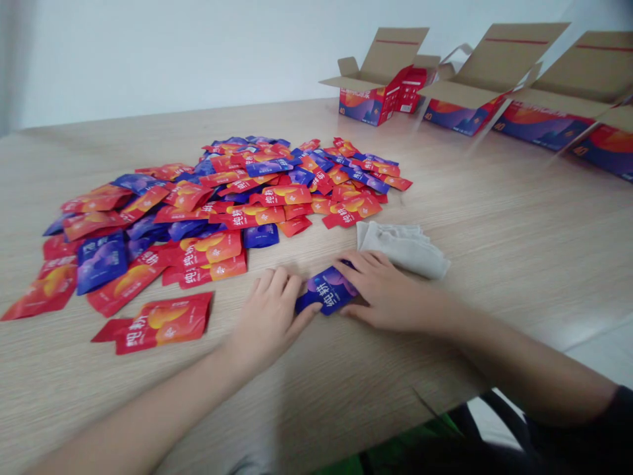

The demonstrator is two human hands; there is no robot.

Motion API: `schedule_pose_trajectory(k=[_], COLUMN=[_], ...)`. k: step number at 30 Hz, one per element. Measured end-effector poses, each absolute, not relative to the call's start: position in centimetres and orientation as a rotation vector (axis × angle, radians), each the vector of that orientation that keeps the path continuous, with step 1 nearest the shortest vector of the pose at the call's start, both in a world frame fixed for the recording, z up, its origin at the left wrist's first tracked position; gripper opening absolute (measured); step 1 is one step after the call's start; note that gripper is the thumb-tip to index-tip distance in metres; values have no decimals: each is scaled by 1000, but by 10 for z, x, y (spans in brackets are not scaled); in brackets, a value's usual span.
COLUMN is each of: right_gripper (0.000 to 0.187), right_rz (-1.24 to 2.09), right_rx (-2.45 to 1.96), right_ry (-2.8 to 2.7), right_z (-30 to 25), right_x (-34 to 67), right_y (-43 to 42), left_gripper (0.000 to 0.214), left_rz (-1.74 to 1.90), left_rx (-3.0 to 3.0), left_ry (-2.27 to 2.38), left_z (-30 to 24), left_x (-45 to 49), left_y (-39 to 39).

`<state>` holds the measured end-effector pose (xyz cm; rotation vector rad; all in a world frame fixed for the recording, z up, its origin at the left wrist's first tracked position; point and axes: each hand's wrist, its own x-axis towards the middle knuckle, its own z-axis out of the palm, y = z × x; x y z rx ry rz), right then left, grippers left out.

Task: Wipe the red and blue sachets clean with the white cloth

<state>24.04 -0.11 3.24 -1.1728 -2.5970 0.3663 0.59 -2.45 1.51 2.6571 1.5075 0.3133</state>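
Note:
A blue sachet lies flat on the wooden table near its front edge. My left hand rests palm down at the sachet's left end, fingers stretched out and touching it. My right hand lies flat over the sachet's right end, fingers spread. A big heap of red and blue sachets covers the table beyond and to the left of both hands. One red sachet lies alone to the left of my left hand.
A folded white cloth sits just beyond my right hand. Several open cardboard boxes with red and blue printed sides stand along the far right of the table. The table's front edge runs below my forearms.

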Motion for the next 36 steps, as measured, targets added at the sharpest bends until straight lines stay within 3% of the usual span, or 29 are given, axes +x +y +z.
schedule_pose_trajectory(k=[3,7,13,17,19,21,26,32,36], right_gripper=[46,33,18,29,30,30,49,48,47], right_rz=[437,524,624,637,530,328,-88,-49,130], right_rx=[-1212,-1125,-1174,-1195,-1097,-1034,-1380,-1585,-1643], right_ry=[-2687,-2715,-2630,-2582,-2632,-2638,-2410,-2509,-2125], right_z=[31,36,47,40,31,25,23,13,27], right_x=[237,240,246,244,242,243,266,295,288], right_y=[-5,-5,1,11,17,24,33,51,50], left_gripper=[41,25,25,35,27,34,44,52,52], left_rz=[394,471,605,650,778,842,411,169,228], left_rx=[2589,2396,2110,2045,2146,2328,2780,2889,2921], left_ry=[1430,1334,1262,1280,1371,1417,1002,1186,1270], left_z=[11,12,23,20,16,12,9,8,5], left_x=[8,10,8,4,2,-1,2,19,23], left_y=[-21,-27,-27,-25,-25,-26,-40,-64,-71])
